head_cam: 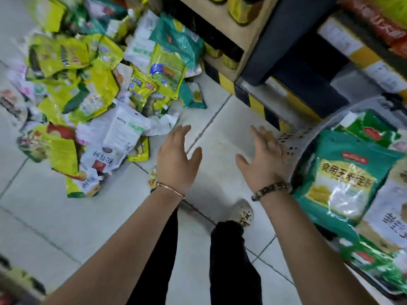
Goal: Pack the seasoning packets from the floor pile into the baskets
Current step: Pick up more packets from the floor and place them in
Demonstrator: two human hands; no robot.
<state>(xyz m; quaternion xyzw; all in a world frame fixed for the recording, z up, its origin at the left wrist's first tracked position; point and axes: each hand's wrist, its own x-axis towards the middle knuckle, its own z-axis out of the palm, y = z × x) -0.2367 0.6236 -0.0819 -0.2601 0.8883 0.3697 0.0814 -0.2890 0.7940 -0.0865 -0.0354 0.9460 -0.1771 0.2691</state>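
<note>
My left hand (176, 159) and right hand (262, 161) hover empty, fingers (184, 131) spread, between the seasoning packets (88, 95) heaped on the floor (222, 119) at left and the part-filled basket (294, 137) at right, ready to grab more.

The seasoning packets (92, 93) in the pile are glossy plastic film, crinkled and catching the light. The white packets (123, 128) among them look duller and crumpled. The floor (66, 216) is smooth pale tile with a faint sheen. The basket (293, 137) is white perforated plastic. The teal packet (343, 177) in it is shiny film with a clear window. The thin bangle (170, 188) is polished metal, and the trousers (231, 260) are matt black cloth.
</note>
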